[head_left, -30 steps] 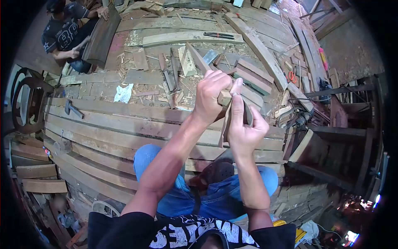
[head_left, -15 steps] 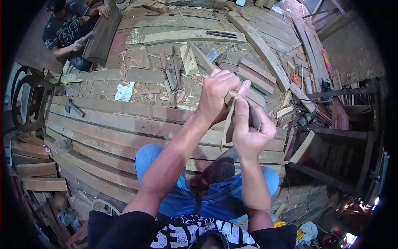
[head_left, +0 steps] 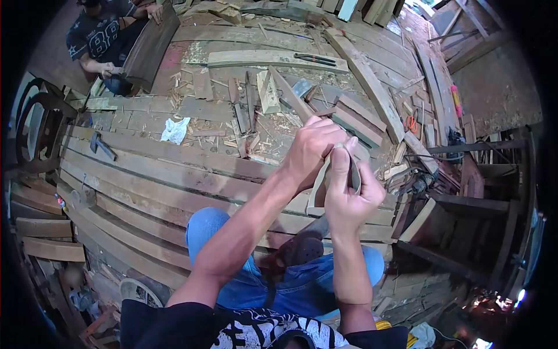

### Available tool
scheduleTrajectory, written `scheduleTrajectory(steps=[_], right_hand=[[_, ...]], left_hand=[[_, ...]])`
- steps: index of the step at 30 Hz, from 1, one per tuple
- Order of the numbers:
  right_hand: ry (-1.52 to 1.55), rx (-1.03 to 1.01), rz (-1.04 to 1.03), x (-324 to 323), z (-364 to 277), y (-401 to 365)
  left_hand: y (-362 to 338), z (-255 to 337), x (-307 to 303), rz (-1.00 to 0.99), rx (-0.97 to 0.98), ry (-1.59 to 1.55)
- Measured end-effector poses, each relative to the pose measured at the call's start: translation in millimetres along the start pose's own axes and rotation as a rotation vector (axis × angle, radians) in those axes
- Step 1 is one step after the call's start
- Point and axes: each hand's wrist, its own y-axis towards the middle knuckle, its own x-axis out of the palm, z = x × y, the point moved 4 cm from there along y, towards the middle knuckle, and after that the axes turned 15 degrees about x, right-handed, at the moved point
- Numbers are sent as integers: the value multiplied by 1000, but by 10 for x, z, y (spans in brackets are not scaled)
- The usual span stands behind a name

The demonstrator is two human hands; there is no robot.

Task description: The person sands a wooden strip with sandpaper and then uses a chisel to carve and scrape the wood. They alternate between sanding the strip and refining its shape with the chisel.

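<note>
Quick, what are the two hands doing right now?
Left hand: closed, holding a stick.
Right hand: closed, thumb pinching a bent sheet.

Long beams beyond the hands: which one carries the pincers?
The pale crosswise beam: pincers lie near one end; the diagonal beam beside it bears none.

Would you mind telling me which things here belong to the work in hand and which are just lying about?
Apparently in use:
wooden strip, in the left hand
bent sheet, in the right hand

Lying about:
pincers, on a pale board
hammer
crumpled white scrap
</note>
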Motion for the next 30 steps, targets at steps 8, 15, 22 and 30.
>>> scheduleTrajectory(steps=[8,15,22,30], right_hand=[[13,50,-53,-10,94,-81],[-56,54,-48,-71,37,-93],[-14,57,-14,-70,94,-95],[-25,99,-23,-91,112,-75]], left_hand=[[34,1,13,25,8,62],[0,21,54,22,18,48],[-36,36,91,-76,-24,27],[-25,26,90,-87,-27,40]])
